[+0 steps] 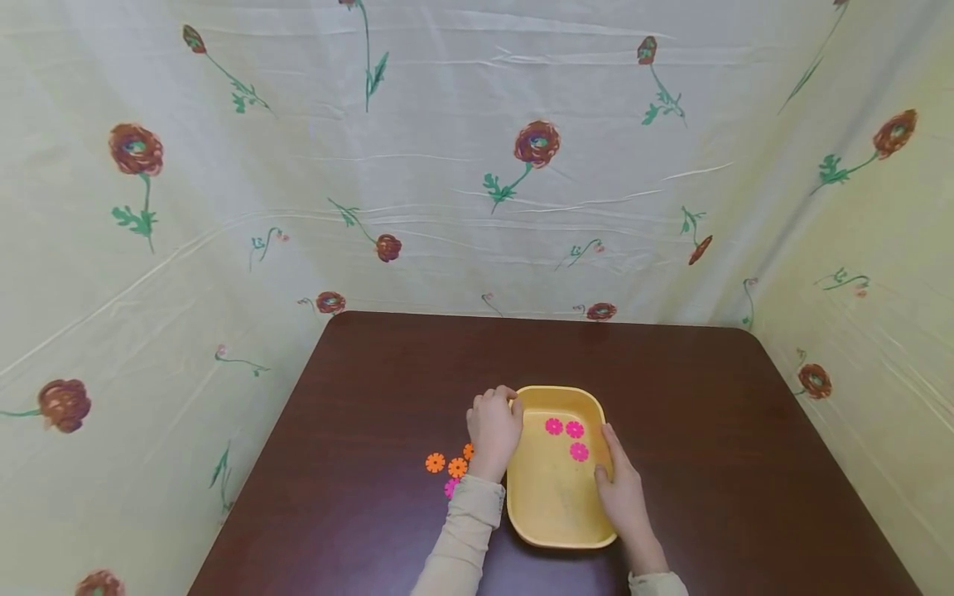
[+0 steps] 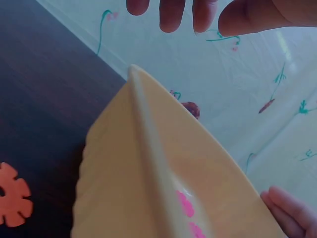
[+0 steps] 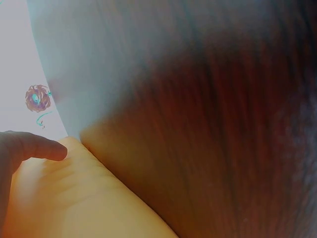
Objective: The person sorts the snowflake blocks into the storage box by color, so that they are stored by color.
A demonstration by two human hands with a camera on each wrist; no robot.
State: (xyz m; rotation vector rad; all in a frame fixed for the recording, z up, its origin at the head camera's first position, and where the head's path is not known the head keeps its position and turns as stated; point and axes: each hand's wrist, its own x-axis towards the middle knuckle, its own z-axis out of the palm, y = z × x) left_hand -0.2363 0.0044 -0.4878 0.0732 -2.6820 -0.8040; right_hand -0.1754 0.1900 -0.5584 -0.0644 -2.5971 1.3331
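A yellow tray [image 1: 555, 507] sits on the dark brown table [image 1: 708, 397] with three pink flower-shaped discs [image 1: 575, 430] in its far half. My left hand [image 1: 495, 427] is at the tray's far left corner, fingers loosely curled. In the left wrist view its fingertips [image 2: 171, 17] hang just above the tray's rim [image 2: 143, 124] with nothing between them and the thumb. My right hand [image 1: 622, 488] holds the tray's right rim, thumb over the edge and fingers along the outside. The right wrist view shows one finger [image 3: 34, 146] on the tray's wall [image 3: 74, 198].
Three orange discs [image 1: 436, 463] and one pink disc [image 1: 450, 487] lie on the table just left of my left wrist; one orange disc [image 2: 12, 196] shows in the left wrist view. A flowered cloth [image 1: 477, 165] hangs behind and beside the table.
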